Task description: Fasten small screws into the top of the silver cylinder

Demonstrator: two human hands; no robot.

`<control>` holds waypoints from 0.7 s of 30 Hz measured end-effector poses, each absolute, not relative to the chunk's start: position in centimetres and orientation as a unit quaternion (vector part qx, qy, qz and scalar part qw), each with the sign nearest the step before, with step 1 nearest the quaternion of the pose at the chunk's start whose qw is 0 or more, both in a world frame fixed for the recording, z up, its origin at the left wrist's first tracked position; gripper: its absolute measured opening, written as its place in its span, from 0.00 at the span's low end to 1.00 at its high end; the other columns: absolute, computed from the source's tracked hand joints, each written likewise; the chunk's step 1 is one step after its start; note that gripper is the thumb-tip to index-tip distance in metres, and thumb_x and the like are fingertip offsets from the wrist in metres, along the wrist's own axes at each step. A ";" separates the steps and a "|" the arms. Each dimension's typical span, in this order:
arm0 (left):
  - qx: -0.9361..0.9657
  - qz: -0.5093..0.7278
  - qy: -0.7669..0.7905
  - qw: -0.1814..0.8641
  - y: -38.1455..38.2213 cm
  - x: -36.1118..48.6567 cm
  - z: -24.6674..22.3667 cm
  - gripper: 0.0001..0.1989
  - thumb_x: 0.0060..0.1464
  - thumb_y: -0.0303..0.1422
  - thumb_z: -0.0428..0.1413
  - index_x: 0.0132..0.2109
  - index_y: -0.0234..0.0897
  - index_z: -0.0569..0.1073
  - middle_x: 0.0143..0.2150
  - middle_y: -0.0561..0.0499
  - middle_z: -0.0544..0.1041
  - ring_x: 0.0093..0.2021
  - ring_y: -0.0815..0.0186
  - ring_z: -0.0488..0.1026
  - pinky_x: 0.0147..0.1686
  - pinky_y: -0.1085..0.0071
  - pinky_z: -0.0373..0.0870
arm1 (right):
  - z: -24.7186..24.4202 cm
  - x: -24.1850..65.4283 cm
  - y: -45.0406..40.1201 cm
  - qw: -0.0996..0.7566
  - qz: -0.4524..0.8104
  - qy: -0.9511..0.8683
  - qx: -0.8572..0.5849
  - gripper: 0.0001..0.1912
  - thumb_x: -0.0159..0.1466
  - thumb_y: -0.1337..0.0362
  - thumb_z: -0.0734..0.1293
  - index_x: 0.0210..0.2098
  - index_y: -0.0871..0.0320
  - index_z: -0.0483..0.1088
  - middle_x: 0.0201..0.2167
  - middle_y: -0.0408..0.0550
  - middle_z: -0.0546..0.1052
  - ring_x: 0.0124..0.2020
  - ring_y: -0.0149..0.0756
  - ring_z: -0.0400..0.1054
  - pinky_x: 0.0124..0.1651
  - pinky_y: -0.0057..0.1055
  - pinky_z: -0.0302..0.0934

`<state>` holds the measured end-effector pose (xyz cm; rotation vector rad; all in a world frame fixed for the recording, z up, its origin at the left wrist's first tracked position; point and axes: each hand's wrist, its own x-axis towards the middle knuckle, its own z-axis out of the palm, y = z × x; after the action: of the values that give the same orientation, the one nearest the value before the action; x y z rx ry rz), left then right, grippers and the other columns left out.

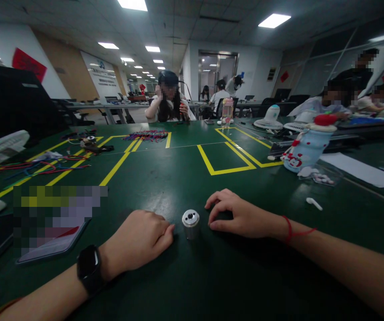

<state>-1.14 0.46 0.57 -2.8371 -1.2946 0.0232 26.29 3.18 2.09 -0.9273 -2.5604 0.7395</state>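
Observation:
A small silver metal cylinder (191,224) stands upright on the green tabletop, with a dark centre hole and smaller holes in its top face. Just left of it, my left hand (143,236) rests on the table in a loose fist, thumb against the curled fingers, with nothing showing in it. To the cylinder's right lies my right hand (230,212), its fingers bent but apart and holding nothing. Neither hand touches the cylinder. A black watch (89,267) is on my left wrist and a red string (290,229) on my right.
A phone (55,243) lies left of my left hand. Beyond are wires (45,167), a bundle of coloured leads (148,135) and yellow tape rectangles (234,171). On the right stand a blue bottle (307,149) and a white earbud (314,203). A person (167,100) sits opposite.

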 end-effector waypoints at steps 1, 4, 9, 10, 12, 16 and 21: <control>-0.910 0.005 -0.414 0.011 0.4 -1.2 0.6 0.24 0.66 0.35 0.39 0.26 0.36 0.71 0.24 0.51 0.74 0.25 0.66 0.71 0.28 0.69 0.58 | 2.1 26.3 3.2 0.160 0.261 -0.896 -0.323 0.06 0.59 0.60 0.69 0.34 0.54 0.77 0.47 0.48 0.71 0.50 0.42 0.62 0.54 0.44 0.56; -0.912 -0.002 -0.410 0.010 0.4 -1.2 0.5 0.23 0.66 0.35 0.40 0.26 0.36 0.71 0.24 0.51 0.74 0.25 0.66 0.70 0.27 0.69 0.58 | 2.3 26.3 3.5 0.200 0.296 -0.877 -0.322 0.06 0.59 0.60 0.69 0.35 0.54 0.76 0.46 0.48 0.72 0.49 0.40 0.64 0.53 0.41 0.57; -0.912 -0.002 -0.411 0.012 0.5 -1.1 0.5 0.23 0.66 0.35 0.40 0.26 0.36 0.70 0.24 0.51 0.74 0.24 0.66 0.70 0.27 0.69 0.57 | 2.0 27.4 5.5 0.325 0.344 -0.779 -0.411 0.09 0.62 0.59 0.66 0.34 0.59 0.74 0.37 0.48 0.76 0.38 0.36 0.69 0.41 0.34 0.61; -0.911 0.000 -0.412 0.013 0.5 -1.1 0.5 0.23 0.66 0.35 0.39 0.26 0.36 0.70 0.24 0.51 0.74 0.25 0.66 0.70 0.27 0.69 0.57 | 1.7 27.7 6.0 0.327 0.347 -0.764 -0.434 0.10 0.62 0.59 0.66 0.34 0.59 0.74 0.34 0.47 0.76 0.36 0.36 0.68 0.40 0.34 0.61; -0.910 0.005 -0.414 0.014 0.6 -1.1 0.4 0.23 0.66 0.35 0.39 0.26 0.36 0.70 0.24 0.51 0.74 0.25 0.66 0.70 0.27 0.68 0.57 | 1.2 28.1 6.7 0.314 0.355 -0.749 -0.463 0.11 0.61 0.59 0.66 0.34 0.60 0.74 0.31 0.47 0.76 0.33 0.35 0.68 0.38 0.33 0.61; -0.911 0.007 -0.411 0.013 0.6 -1.3 0.3 0.23 0.66 0.35 0.39 0.26 0.36 0.70 0.24 0.51 0.74 0.25 0.66 0.71 0.27 0.68 0.57 | 0.6 28.3 7.0 0.295 0.348 -0.757 -0.468 0.12 0.61 0.58 0.66 0.35 0.61 0.74 0.30 0.47 0.76 0.31 0.34 0.67 0.36 0.32 0.60; -0.912 0.007 -0.410 0.008 0.6 -1.3 0.2 0.24 0.67 0.35 0.38 0.26 0.36 0.70 0.24 0.51 0.74 0.25 0.66 0.70 0.27 0.68 0.57 | 1.8 27.8 5.5 0.222 0.310 -0.860 -0.339 0.10 0.58 0.60 0.70 0.38 0.58 0.76 0.39 0.47 0.74 0.38 0.35 0.67 0.42 0.33 0.61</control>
<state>-1.32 0.60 0.23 -2.8500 -1.2820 0.0233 27.77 5.49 1.81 -0.9368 -2.3770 0.8567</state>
